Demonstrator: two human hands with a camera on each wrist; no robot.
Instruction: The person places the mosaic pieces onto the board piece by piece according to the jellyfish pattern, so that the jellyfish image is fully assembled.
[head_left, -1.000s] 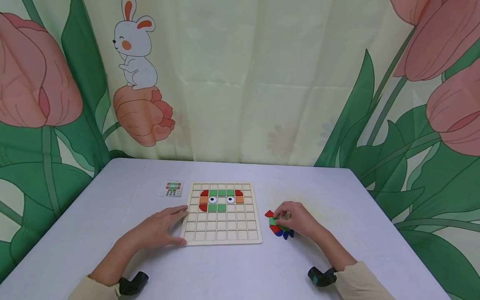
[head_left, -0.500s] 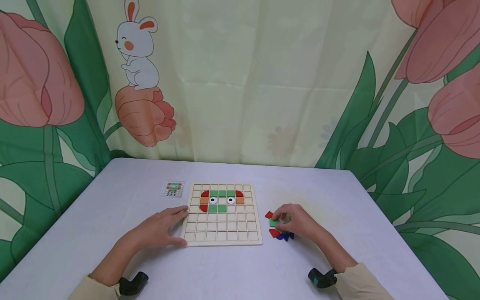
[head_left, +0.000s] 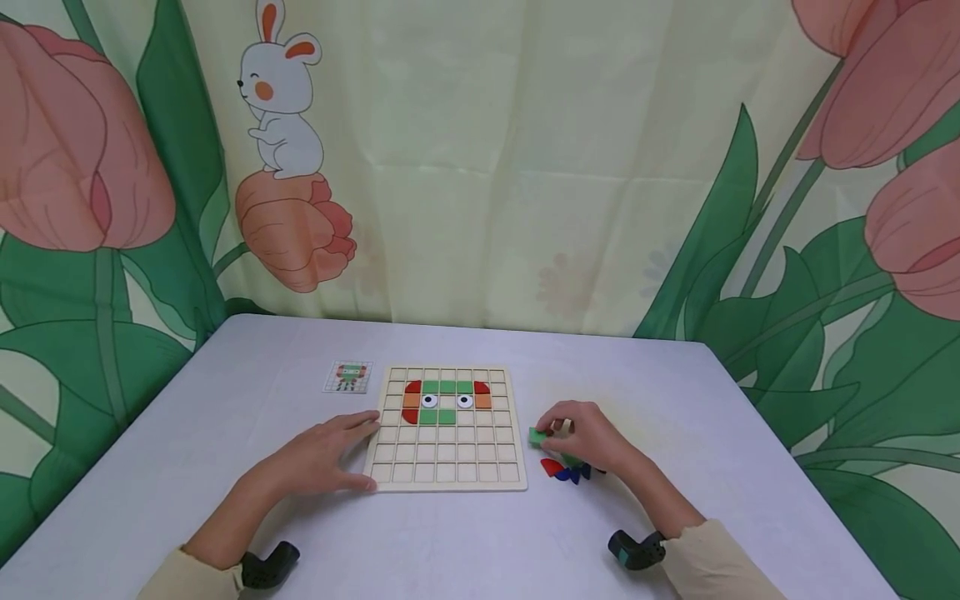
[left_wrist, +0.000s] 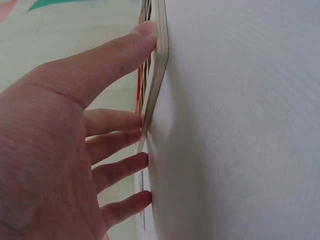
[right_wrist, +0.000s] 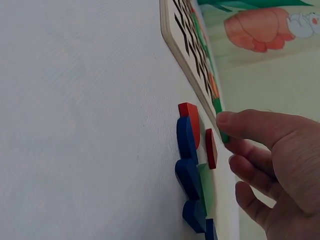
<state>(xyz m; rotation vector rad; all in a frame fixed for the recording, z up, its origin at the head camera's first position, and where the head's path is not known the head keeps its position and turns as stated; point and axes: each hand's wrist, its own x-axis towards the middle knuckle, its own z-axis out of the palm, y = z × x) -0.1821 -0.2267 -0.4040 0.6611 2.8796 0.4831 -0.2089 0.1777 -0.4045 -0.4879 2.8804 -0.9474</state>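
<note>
A pale wooden board (head_left: 447, 473) with a square grid lies mid-table. Red, green and orange tiles and two eye tiles (head_left: 465, 402) fill part of its upper rows. Along its left edge rests my left hand (head_left: 330, 454), thumb at the near corner and fingers fairly straight against the side. To the right of the board, my right hand (head_left: 588, 433) pinches a green square tile (head_left: 536, 437) between thumb and forefinger. Below this hand are a red rounded piece (head_left: 551, 467) and several blue pieces (right_wrist: 187, 177). A light green piece (right_wrist: 206, 190) lies beside them, partly covered.
A small picture card (head_left: 348, 377) with a gridded robot-like figure lies beyond my left hand, left of the board. The white-covered table (head_left: 450, 550) ends at a curtain (head_left: 450, 208) printed with tulips and a rabbit. A black device is strapped at each wrist.
My right hand has taken the green square tile from the loose pieces and shifted it slightly left and up, nearer the board. The left hand stays at the board's edge.
</note>
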